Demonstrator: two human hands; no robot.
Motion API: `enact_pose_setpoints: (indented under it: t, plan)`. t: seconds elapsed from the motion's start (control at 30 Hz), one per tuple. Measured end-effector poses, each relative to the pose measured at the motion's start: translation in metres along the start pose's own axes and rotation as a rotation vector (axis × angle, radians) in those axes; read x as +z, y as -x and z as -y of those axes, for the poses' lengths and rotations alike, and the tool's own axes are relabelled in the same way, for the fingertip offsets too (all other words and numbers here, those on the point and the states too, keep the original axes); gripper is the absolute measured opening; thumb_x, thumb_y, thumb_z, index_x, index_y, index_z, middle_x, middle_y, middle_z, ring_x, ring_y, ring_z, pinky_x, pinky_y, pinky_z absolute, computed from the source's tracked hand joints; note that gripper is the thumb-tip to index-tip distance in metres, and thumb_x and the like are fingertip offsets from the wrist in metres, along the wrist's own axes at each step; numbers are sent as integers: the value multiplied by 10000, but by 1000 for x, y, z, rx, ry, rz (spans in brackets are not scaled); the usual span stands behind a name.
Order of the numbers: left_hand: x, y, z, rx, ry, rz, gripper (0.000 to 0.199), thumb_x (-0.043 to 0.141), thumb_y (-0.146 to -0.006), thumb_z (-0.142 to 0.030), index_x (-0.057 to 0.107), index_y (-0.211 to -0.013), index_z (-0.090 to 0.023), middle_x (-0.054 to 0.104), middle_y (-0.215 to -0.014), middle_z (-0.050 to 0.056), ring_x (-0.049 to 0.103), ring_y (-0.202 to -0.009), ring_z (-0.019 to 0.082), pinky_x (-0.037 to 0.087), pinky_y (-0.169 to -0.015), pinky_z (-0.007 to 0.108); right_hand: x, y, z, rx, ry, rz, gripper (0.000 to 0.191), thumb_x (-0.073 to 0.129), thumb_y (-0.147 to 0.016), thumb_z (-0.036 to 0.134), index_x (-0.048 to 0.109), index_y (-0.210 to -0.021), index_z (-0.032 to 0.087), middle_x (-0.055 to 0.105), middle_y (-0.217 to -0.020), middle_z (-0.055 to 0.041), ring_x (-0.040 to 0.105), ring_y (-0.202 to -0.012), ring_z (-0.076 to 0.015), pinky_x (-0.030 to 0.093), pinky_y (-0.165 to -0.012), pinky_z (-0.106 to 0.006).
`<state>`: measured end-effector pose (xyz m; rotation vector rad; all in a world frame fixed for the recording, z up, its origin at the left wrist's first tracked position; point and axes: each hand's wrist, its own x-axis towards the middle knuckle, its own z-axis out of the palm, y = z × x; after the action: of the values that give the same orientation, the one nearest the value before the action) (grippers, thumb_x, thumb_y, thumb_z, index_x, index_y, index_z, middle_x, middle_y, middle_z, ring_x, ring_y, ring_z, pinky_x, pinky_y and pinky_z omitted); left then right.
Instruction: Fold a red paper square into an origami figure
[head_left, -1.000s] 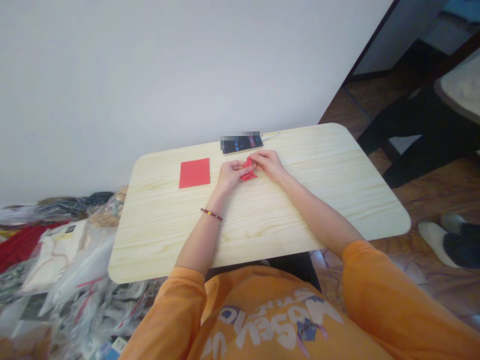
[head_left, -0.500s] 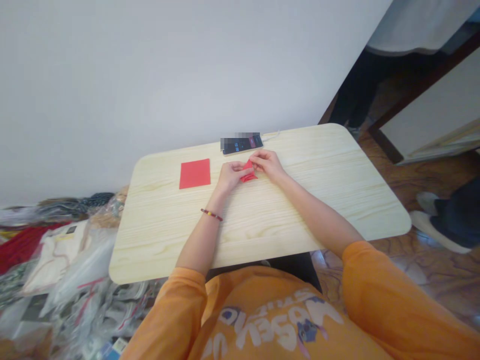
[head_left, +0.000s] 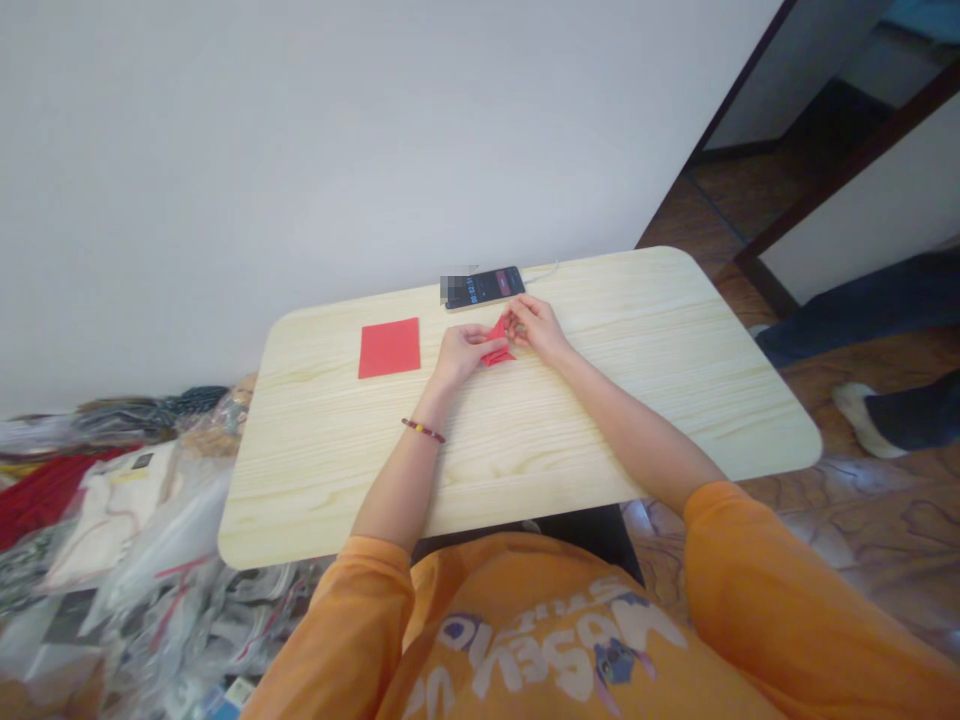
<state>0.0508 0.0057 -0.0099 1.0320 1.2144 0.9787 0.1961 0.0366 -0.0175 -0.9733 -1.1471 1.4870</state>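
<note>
Left hand pinching a small folded red paper piece over a round-cornered pale wood-grain table

Its thumb and fingers hold the piece from nine o'clock; the right hand, fingers bunched narrow, is at the tip around one o'clock, whether gripping I cannot tell; a flat red paper square lies at nine o'clock from the piece, a dark-screened rectangular phone near twelve

This is an indoor room, though whether home or stockroom is unclear. Clothes and clear plastic bags lie heaped beside a small table, near a plain pale wall; the floor is wood-patterned.
</note>
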Motion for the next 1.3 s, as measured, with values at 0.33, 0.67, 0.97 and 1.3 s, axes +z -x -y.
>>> enact_pose_setpoints:
  t: [0.33, 0.67, 0.97, 1.3]
  plan:
    - [-3, -1, 2, 14, 14, 25, 428, 894, -441, -386, 706, -724, -125, 713, -663, 54, 619, -566, 125, 471, -584, 246, -1, -2, -7, -40, 86, 60, 447, 766, -629, 540, 496, -673, 187, 474, -509, 70, 376, -416, -42, 221, -373, -183]
    - [-2, -3, 2, 33, 54, -18, 425, 878, -469, -314, 660, -780, -122, 719, -678, 44, 649, -597, 130, 495, -625, 246, 1, 0, -5, -35, 139, 61, 433, 740, -642, 553, 511, -678, 188, 467, -488, 66, 360, -412, -51, 219, -388, -203]
    - [2, 0, -4, 2, 102, -55, 472, 877, -475, -236, 579, -831, -155, 695, -611, 2, 642, -551, 131, 498, -598, 249, -1, 1, -10, -178, 346, 48, 329, 640, -765, 478, 475, -676, 209, 461, -544, 47, 396, -511, -91, 282, -468, -221]
    - [0, -3, 0, 67, 108, -119, 468, 884, -463, -283, 597, -804, -142, 684, -623, 3, 636, -573, 119, 493, -623, 242, 0, 5, -5, -247, 423, 129, 219, 556, -817, 383, 525, -740, 181, 535, -678, 21, 469, -613, -103, 359, -590, -231]
